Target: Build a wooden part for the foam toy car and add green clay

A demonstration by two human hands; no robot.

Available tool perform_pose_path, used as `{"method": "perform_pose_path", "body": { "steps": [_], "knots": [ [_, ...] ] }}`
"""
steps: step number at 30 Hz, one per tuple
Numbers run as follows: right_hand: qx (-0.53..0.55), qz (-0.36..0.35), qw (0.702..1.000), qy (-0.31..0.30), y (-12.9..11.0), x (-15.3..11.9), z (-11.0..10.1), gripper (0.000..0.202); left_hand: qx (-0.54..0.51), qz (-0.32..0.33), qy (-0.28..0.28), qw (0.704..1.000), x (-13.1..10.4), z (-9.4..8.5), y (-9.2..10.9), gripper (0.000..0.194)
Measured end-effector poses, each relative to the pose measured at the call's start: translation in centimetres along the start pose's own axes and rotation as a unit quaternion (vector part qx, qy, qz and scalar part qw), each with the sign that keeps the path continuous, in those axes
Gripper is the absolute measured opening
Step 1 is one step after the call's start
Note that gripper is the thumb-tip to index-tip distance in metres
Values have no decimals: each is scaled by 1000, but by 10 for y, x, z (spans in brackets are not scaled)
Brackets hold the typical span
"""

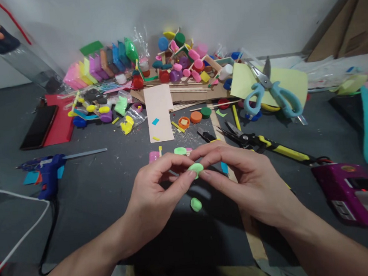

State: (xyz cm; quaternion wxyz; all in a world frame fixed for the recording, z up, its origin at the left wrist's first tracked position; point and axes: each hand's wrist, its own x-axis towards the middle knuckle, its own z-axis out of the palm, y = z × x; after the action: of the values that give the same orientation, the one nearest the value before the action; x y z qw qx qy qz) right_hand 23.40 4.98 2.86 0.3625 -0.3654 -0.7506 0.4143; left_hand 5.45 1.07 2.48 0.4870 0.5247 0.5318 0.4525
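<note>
A small flattened piece of light green clay (pixel 196 169) is pinched between the fingertips of both hands. My left hand (pixel 160 185) grips its left side with thumb and fingers, and my right hand (pixel 238 174) presses on its right side. Below them a second green clay lump (pixel 196 204) lies on the dark table (pixel 112 204). Just beyond my fingers sits another light green oval piece (pixel 180 150), with a pink piece (pixel 154 157) to its left. The fingers hide part of what lies behind them.
A blue glue gun (pixel 49 173) with a white cable lies left, below a phone (pixel 38 127). Black-yellow pliers (pixel 262 143), light blue scissors (pixel 271 88) and a purple device (pixel 350 194) are on the right. Colourful clay packs (pixel 100 66) line the back.
</note>
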Motion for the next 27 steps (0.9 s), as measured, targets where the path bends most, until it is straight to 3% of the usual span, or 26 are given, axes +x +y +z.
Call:
{"method": "perform_pose_path", "body": {
  "steps": [9, 18, 24, 27],
  "knots": [
    [-13, 12, 1000, 12, -1, -1, 1, 9, 31, 11, 3, 999, -1, 1, 1, 7],
    [-52, -34, 998, 13, 0, -2, 1, 3, -79, -64, 25, 995, 1, 3, 5, 4],
    [-69, -29, 997, -3, -1, 0, -1, 5, -1, 1, 8, 1000, -1, 1, -1, 6],
    [-57, -10, 998, 4, -2, 1, -2, 5, -39, -27, 14, 999, -1, 2, -2, 3]
  ]
}}
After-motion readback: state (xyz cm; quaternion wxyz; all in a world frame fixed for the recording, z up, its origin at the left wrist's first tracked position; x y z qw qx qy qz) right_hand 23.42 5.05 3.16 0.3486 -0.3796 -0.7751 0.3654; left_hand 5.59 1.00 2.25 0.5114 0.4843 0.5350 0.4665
